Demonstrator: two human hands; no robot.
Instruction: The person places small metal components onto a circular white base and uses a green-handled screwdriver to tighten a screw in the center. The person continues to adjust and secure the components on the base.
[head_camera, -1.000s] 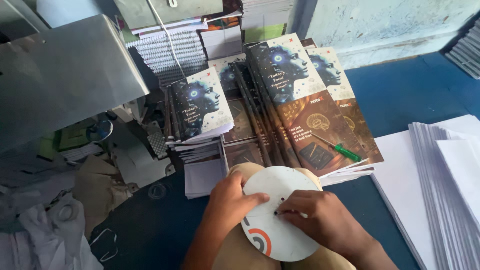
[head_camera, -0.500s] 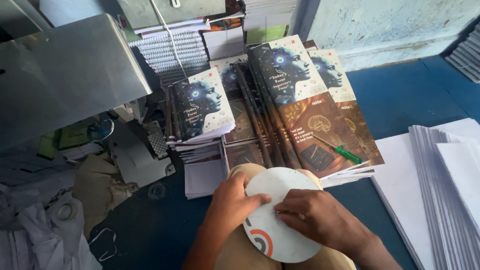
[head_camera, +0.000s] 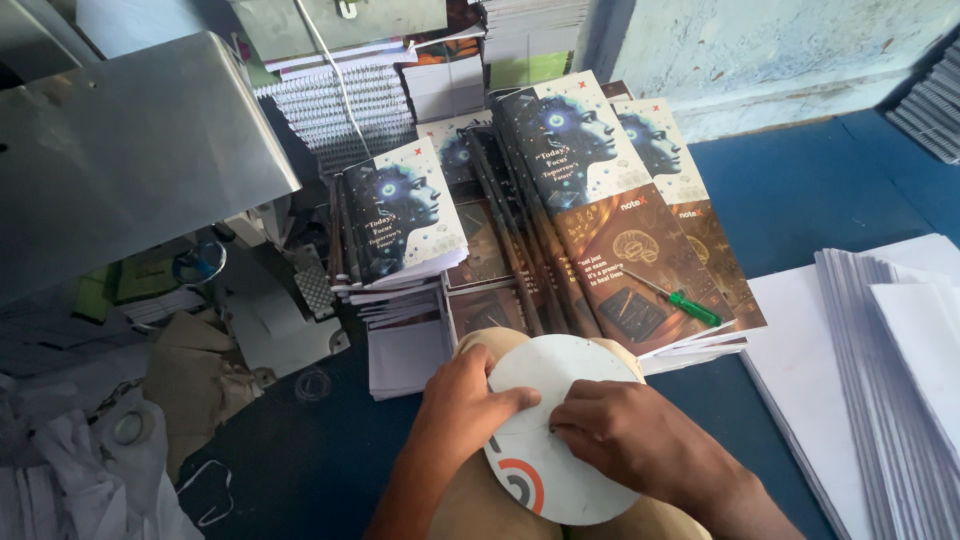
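Both my hands rest on a round white disc (head_camera: 560, 375) with a red and grey ring mark near its lower edge, lying on a tan roll near the bottom middle. My left hand (head_camera: 465, 400) grips the disc's left rim, thumb on top. My right hand (head_camera: 625, 435) presses fingertips on the disc's centre. Just beyond the disc lie stacks of printed book covers (head_camera: 590, 200) showing a blue face in profile, fanned across the blue table (head_camera: 820, 190). A green-handled screwdriver (head_camera: 680, 300) lies on the covers.
A stack of white paper sheets (head_camera: 880, 380) sits at the right. A grey metal machine hood (head_camera: 130, 150) fills the upper left. Spiral-bound notebooks (head_camera: 340, 110) are piled behind the covers. Crumpled paper and scraps (head_camera: 90, 450) lie at the lower left.
My right hand has slid slightly left across the disc toward its centre. My left hand keeps its hold on the rim.
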